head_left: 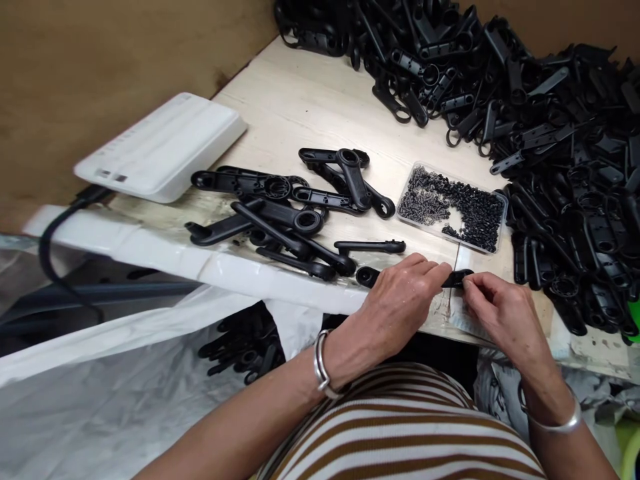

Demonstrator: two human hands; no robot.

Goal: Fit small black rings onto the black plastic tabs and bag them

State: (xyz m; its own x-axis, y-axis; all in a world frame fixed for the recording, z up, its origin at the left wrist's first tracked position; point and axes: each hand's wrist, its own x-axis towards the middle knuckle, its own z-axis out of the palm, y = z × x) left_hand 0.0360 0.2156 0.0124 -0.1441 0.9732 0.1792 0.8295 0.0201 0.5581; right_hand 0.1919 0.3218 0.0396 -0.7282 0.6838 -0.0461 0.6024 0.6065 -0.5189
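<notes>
My left hand (400, 303) is closed over a black plastic lever part (367, 276) near the front edge of the table; the part's ringed end sticks out on the left and its narrow end on the right. At that narrow end, the fingertips of my right hand (505, 317) are pinched together; whatever they hold is hidden or too small to make out. Just beyond my hands stands a clear plastic box (453, 207) with small springs on its left side and small black pieces on its right.
A big heap of black lever parts (500, 100) covers the back and right. Several more levers (280, 213) lie left of my hands. A white box-shaped device (160, 147) with a black cable (45, 247) sits at the left. Below the edge, a white bag (150, 400) holds levers.
</notes>
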